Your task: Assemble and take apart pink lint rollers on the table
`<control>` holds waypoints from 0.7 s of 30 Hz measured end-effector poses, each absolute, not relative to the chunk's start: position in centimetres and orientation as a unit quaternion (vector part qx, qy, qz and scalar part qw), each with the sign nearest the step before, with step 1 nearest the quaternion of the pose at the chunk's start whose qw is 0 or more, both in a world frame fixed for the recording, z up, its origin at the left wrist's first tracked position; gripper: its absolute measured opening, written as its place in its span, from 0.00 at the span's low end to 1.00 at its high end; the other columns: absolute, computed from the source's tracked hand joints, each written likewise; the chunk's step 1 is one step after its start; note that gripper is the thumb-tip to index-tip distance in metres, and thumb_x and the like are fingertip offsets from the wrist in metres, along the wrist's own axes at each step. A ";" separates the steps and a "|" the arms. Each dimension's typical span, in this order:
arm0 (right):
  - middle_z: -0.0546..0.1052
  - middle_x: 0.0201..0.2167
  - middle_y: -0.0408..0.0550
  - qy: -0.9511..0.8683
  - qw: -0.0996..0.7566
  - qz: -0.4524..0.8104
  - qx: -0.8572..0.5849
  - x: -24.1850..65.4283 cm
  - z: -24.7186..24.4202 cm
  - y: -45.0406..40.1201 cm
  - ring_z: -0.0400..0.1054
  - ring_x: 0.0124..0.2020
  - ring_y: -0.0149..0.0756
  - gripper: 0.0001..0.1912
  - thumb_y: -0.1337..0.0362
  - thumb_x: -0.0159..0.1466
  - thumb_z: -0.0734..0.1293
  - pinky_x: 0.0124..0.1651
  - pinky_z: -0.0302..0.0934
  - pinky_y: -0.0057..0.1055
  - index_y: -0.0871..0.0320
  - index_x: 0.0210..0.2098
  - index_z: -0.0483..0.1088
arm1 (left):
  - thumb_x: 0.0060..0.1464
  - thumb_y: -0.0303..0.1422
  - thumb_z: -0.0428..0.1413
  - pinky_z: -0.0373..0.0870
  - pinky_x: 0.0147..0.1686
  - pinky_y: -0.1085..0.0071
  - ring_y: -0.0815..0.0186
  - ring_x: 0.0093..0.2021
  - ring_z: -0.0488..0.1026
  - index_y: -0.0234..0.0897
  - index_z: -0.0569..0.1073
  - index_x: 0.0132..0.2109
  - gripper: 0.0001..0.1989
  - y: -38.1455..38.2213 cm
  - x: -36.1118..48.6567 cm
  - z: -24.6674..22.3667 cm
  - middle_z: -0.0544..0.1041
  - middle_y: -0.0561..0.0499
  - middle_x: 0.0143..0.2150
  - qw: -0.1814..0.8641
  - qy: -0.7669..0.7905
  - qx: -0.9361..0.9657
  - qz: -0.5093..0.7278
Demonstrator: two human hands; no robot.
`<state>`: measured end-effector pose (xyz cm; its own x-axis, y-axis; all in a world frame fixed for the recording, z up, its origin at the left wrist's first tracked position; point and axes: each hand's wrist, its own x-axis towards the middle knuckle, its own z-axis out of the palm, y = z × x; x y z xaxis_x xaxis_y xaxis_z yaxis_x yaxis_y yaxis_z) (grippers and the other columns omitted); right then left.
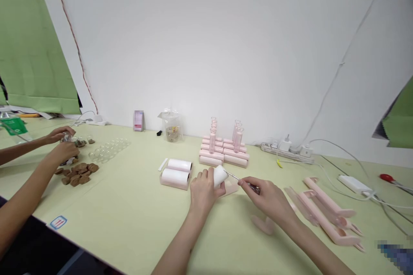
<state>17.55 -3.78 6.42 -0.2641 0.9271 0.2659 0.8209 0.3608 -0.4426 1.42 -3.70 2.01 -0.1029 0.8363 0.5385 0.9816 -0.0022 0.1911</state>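
Observation:
My left hand (204, 191) is closed around a white roll (220, 175), which it holds tilted above the table. In my right hand (271, 200) is a thin metal tool (232, 175) with a dark handle, its tip at the roll's upper edge. I cannot make out the tool's exact kind. Beneath the roll lies a pale pink piece (230, 187), partly hidden by my left hand. Two more white rolls (176, 177) rest side by side in a pink tray left of my hands. A translucent pink piece (263, 224) sits below my right wrist.
Stacked pink rollers (223, 155) stand by the wall. Pink handle parts (322, 219) lie at right, near a power strip (287, 153) and cables. At left, another person's hands (66, 148) work beside brown lumps (77, 175) and clear glass-like pieces (109, 149).

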 end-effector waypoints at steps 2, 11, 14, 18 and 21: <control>0.68 0.15 0.40 -0.784 0.244 0.111 -0.560 17.7 6.3 -3.9 0.60 0.18 0.34 0.20 0.50 0.60 0.52 0.21 0.47 0.25 0.50 0.27 0.72 | 0.45 0.36 0.50 0.63 0.27 0.70 0.61 0.34 0.70 0.36 0.68 0.38 0.13 -3.7 1.4 2.0 0.73 0.50 0.32 0.137 -0.695 -0.655 -0.263; 0.68 0.15 0.40 -0.784 0.246 0.107 -0.560 17.9 5.7 -4.1 0.61 0.18 0.33 0.20 0.51 0.60 0.52 0.20 0.46 0.25 0.51 0.26 0.70 | 0.45 0.36 0.52 0.62 0.28 0.71 0.61 0.34 0.70 0.36 0.68 0.39 0.13 -3.7 1.3 2.0 0.73 0.50 0.31 0.136 -0.703 -0.648 -0.260; 0.69 0.16 0.41 -0.795 0.234 0.082 -0.554 17.8 5.5 -4.2 0.61 0.18 0.33 0.20 0.52 0.61 0.51 0.20 0.45 0.25 0.52 0.24 0.69 | 0.44 0.36 0.52 0.61 0.29 0.71 0.61 0.34 0.70 0.38 0.68 0.39 0.12 -3.7 1.1 2.1 0.73 0.50 0.32 0.131 -0.705 -0.651 -0.249; 0.68 0.15 0.42 -0.806 0.216 0.043 -0.549 17.6 5.1 -4.2 0.60 0.17 0.32 0.22 0.54 0.62 0.49 0.20 0.43 0.26 0.54 0.20 0.65 | 0.44 0.35 0.53 0.61 0.30 0.70 0.59 0.35 0.69 0.39 0.68 0.40 0.13 -3.9 1.0 2.4 0.73 0.49 0.32 0.115 -0.705 -0.662 -0.227; 0.68 0.14 0.43 -0.808 0.213 0.025 -0.550 17.4 4.7 -4.2 0.59 0.16 0.32 0.22 0.55 0.62 0.49 0.20 0.42 0.27 0.55 0.19 0.64 | 0.43 0.35 0.54 0.61 0.30 0.70 0.58 0.34 0.70 0.39 0.69 0.39 0.13 -4.0 1.0 2.4 0.73 0.48 0.32 0.101 -0.704 -0.669 -0.216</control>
